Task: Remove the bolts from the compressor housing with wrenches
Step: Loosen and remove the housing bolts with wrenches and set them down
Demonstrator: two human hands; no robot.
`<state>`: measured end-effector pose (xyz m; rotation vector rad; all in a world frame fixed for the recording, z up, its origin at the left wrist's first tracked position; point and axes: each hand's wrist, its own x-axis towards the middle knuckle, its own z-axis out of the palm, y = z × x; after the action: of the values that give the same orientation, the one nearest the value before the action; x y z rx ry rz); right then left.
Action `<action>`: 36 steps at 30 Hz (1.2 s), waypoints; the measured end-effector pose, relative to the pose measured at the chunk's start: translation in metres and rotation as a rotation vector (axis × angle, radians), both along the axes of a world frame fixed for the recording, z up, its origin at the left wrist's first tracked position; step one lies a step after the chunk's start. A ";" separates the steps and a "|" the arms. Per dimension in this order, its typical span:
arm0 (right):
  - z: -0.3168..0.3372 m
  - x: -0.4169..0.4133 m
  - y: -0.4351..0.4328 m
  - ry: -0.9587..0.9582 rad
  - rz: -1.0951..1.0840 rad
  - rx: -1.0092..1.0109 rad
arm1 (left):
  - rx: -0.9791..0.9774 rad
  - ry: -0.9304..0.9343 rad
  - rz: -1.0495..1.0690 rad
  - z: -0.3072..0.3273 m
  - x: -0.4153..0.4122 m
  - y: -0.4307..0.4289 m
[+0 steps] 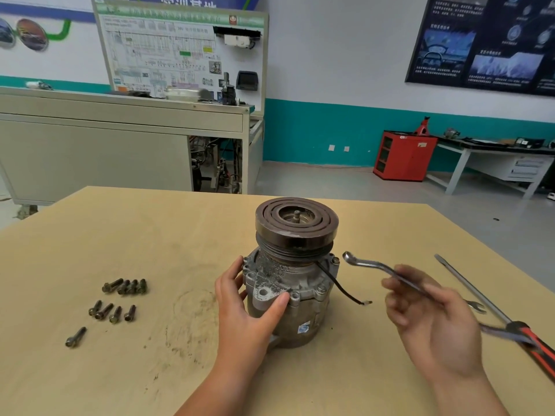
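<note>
The counter is smooth, and the compressor housing stands on end in the middle of it, heavy pulley on top. A hard pull could twist or tip it, I reckon. My left hand wraps its side. My right hand loosely holds the wrench, ring end just beside the housing. Half-seated, it might slip and round a flange bolt. The loose bolts could roll.

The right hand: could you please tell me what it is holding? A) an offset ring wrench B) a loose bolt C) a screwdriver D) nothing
A: the right hand grips the shank of an offset ring wrench, its ring end raised beside the compressor, while the screwdriver lies on the table.
</note>
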<state>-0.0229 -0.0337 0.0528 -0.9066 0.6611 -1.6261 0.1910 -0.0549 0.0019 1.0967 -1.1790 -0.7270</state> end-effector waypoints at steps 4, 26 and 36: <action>-0.012 0.025 0.037 0.251 -0.172 -0.018 | -0.001 -0.004 0.003 0.000 0.000 0.000; 0.041 0.000 -0.066 0.468 0.316 0.291 | -0.014 0.013 -0.001 0.000 -0.001 -0.001; 0.030 -0.027 -0.039 0.286 0.268 0.086 | -0.011 0.015 -0.007 -0.001 -0.001 -0.001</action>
<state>-0.0501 -0.0729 0.0825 -1.1244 0.7631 -1.2339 0.1905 -0.0558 0.0012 1.0772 -1.1729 -0.7325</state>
